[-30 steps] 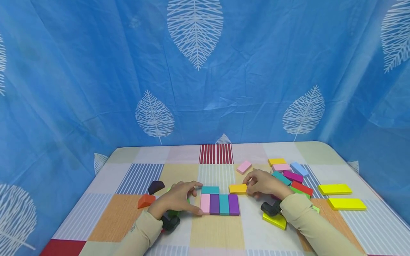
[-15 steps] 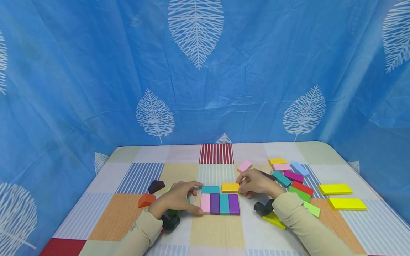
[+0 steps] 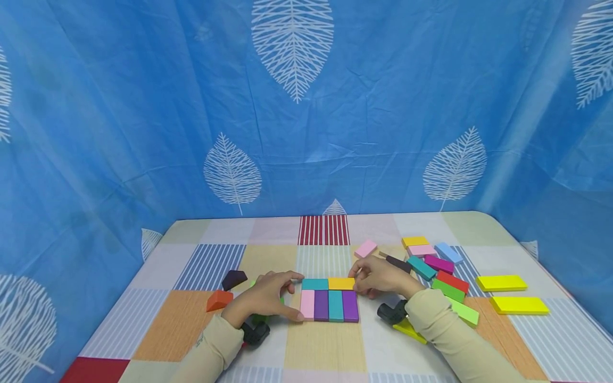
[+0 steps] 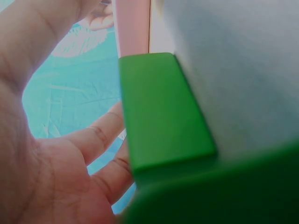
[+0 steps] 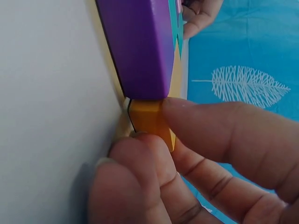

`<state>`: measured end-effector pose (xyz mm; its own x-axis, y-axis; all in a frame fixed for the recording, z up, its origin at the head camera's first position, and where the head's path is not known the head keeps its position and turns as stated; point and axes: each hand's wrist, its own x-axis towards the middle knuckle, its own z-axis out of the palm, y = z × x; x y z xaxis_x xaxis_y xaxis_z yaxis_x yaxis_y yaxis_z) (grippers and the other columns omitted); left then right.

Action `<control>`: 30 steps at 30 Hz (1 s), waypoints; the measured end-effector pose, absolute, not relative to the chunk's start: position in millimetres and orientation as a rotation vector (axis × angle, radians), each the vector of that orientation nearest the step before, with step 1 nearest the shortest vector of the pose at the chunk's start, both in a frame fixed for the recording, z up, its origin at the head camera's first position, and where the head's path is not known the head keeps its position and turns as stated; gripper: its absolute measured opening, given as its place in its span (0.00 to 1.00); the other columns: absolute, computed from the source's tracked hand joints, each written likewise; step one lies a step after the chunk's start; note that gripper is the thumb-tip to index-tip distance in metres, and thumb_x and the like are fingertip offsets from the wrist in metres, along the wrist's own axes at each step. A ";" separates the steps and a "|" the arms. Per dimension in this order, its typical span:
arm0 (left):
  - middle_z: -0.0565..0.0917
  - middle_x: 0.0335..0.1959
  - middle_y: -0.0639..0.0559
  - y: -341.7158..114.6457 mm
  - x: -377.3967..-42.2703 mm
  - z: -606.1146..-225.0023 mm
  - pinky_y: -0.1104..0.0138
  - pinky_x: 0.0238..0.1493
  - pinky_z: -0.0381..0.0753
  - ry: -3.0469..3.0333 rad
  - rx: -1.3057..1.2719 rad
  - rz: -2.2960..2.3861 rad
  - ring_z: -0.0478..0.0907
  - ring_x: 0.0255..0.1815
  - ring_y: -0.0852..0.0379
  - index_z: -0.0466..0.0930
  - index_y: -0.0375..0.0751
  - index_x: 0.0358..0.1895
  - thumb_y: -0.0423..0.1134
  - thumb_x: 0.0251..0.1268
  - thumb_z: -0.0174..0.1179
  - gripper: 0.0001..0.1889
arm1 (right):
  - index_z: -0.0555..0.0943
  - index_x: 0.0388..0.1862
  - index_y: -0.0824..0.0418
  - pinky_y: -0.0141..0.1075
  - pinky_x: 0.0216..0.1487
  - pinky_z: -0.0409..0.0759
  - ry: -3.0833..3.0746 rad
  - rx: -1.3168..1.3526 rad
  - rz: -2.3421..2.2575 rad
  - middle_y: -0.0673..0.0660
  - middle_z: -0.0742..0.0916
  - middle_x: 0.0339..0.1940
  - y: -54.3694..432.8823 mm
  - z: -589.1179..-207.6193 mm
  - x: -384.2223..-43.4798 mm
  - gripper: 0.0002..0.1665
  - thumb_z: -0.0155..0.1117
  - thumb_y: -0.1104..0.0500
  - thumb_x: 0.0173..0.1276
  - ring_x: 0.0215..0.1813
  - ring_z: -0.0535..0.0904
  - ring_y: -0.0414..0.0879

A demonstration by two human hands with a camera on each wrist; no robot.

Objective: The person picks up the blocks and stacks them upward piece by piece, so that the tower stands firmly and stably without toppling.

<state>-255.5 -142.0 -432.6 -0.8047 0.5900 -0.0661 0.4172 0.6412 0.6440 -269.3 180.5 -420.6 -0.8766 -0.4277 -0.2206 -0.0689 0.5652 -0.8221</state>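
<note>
midway between the left and right edges of the table (image 3: 268,234), well in from its far edge: orange block (image 3: 341,283), lying crosswise, left end against teal block (image 3: 314,284). pinched at its right end by thumb and fingers of right hand (image 3: 378,275). just nearer than that pair, lengthwise and side by side: pink block (image 3: 307,305), dark purple block (image 3: 321,306), second teal block (image 3: 336,306), bright purple block (image 3: 350,306). at the left end, left hand (image 3: 266,295), fingers relaxed around nothing, index fingertip by the teal block, thumb tip by the pink block. close to the left palm, green block (image 4: 163,112). toward the table's left edge, black block (image 3: 234,279) and red-orange block (image 3: 219,300). toward its right edge, long yellow blocks (image 3: 501,283). beyond its far edge, blue cloth (image 3: 373,106).
</note>
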 end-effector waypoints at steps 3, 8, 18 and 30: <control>0.76 0.38 0.60 -142.2 -256.2 -432.6 0.52 0.50 0.58 2.593 0.815 0.914 0.65 0.44 0.56 0.77 0.36 0.71 0.51 0.53 0.83 0.43 | 0.84 0.50 0.68 0.35 0.32 0.81 2.394 -0.422 -1.233 0.53 0.85 0.29 181.6 -420.4 -270.2 0.12 0.73 0.69 0.70 0.27 0.78 0.43; 0.75 0.38 0.59 -142.4 -256.9 -431.8 0.52 0.50 0.58 2.591 0.807 0.913 0.65 0.43 0.56 0.77 0.36 0.71 0.51 0.53 0.83 0.43 | 0.84 0.51 0.68 0.36 0.34 0.81 2.383 -0.434 -1.212 0.54 0.85 0.30 182.0 -418.6 -271.5 0.12 0.73 0.68 0.71 0.28 0.79 0.44; 0.76 0.39 0.60 -144.8 -258.5 -431.8 0.51 0.51 0.58 2.563 0.829 0.928 0.65 0.44 0.56 0.76 0.36 0.71 0.51 0.54 0.83 0.43 | 0.81 0.61 0.75 0.40 0.38 0.86 2.398 -0.555 -1.255 0.60 0.86 0.38 201.4 -400.6 -286.6 0.21 0.67 0.68 0.72 0.33 0.82 0.49; 0.78 0.40 0.60 -147.5 -262.3 -432.5 0.50 0.53 0.59 2.538 0.856 0.958 0.66 0.43 0.57 0.76 0.35 0.72 0.48 0.55 0.83 0.42 | 0.83 0.60 0.76 0.40 0.46 0.86 2.521 -0.599 -1.332 0.67 0.89 0.49 240.5 -396.1 -321.3 0.16 0.63 0.66 0.80 0.44 0.84 0.52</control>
<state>-262.3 -147.5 -432.5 -0.7791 0.6237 -0.0627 0.4267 0.6009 0.6759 -321.3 240.5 -396.1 -0.8906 -0.4546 -0.0101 -0.2479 0.5040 -0.8273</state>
